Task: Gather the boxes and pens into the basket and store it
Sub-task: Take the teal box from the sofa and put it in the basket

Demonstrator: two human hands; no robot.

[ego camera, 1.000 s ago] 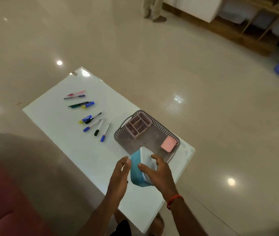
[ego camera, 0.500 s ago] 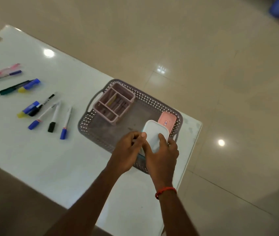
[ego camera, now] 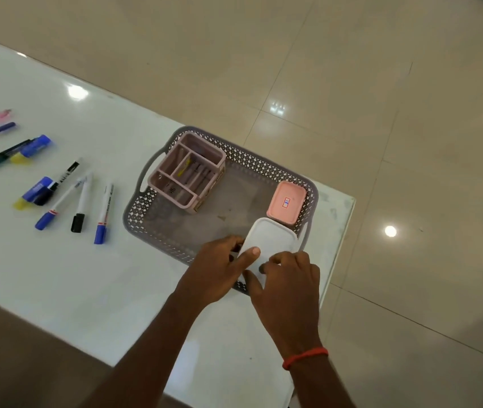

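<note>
White-lidded box [ego camera: 269, 245] lowered into basket [ego camera: 158, 213], beside pink box [ego camera: 286, 203], both hands holding.

In the basket [ego camera: 158, 222] we see one open stretch of floor, between the pink divided organiser [ego camera: 188, 175] at its far left corner and the two boxes on the right. The pink box [ego camera: 286, 203] sits against the right wall, and the white-lidded box [ego camera: 272, 241] just beside it fills the near right corner, with both hands [ego camera: 216, 275] [ego camera: 289, 282] on it. Left of the basket, scattered pens [ego camera: 81, 200] break up the table [ego camera: 87, 284]; the near strip lies bare.
</note>
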